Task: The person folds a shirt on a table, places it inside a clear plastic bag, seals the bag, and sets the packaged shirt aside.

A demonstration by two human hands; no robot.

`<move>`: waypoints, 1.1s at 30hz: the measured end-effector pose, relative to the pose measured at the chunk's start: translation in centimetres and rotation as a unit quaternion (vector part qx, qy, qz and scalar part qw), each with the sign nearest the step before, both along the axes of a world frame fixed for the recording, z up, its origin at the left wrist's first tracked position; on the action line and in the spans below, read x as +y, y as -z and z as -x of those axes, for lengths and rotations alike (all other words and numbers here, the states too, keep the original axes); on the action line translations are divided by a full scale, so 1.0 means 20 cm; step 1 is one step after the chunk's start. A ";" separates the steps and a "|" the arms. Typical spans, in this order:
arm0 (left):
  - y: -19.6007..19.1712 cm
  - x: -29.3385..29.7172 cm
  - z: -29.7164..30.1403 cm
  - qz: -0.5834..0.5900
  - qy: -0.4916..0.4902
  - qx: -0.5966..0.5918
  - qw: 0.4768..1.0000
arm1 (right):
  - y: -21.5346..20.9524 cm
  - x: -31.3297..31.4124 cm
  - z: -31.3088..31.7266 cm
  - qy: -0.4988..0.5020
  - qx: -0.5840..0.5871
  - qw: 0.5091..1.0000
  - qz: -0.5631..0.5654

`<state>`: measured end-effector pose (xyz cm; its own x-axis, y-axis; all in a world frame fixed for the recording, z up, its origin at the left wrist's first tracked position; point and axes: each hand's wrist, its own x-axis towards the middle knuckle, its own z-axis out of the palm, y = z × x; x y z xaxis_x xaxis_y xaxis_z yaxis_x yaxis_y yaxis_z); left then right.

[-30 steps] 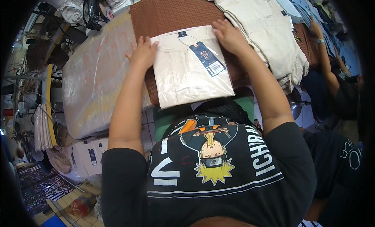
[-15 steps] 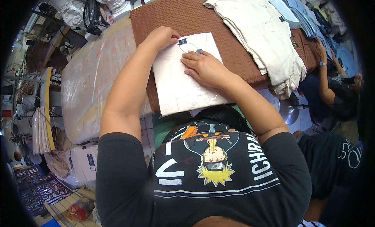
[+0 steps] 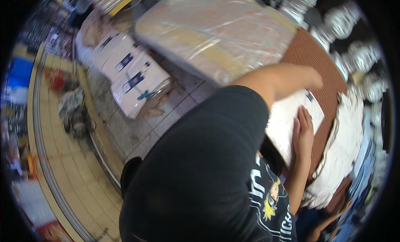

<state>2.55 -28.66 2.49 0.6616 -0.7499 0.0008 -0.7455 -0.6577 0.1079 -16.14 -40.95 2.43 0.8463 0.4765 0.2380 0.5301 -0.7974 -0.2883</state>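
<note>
On the brown woven board [image 3: 321, 67], at the right of the view, lies the folded cream garment [image 3: 291, 125], its long edges running slantwise from the board's near edge toward its middle. The right hand [image 3: 303, 131] lies flat on the garment, fingers straight, together and released, pressing rather than gripping. The left hand [image 3: 310, 77] reaches over the garment's far corner; it is blurred, so I cannot tell whether its fingers are loose or closed. Just right of the garment, a strip of bare board separates it from the heap of cream clothes [image 3: 339, 158], which hangs over the board's right edge. Left of the board, touching it, sits a large plastic-wrapped bundle [image 3: 216, 37]. Further left of the board, on the tiled floor [image 3: 137, 129], rests a stack of white packets [image 3: 133, 83], with open floor between it and the board.

Half a second ago the view looked straight down on the board; it has since swung leftward, so board and garment sit at the right rim. The right hand has moved from the garment's collar toward its middle.
</note>
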 end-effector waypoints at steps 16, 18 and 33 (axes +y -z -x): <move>0.05 -0.16 -0.12 -0.027 -0.009 0.048 0.998 | -0.03 -0.01 -0.02 0.013 0.033 0.999 0.026; 0.04 -0.15 -0.10 -0.020 -0.008 0.067 0.998 | -0.03 -0.02 -0.01 0.015 0.031 0.999 0.032; 0.11 -0.35 -0.07 0.062 -0.037 0.060 0.996 | -0.04 -0.11 0.04 0.051 0.022 0.998 0.043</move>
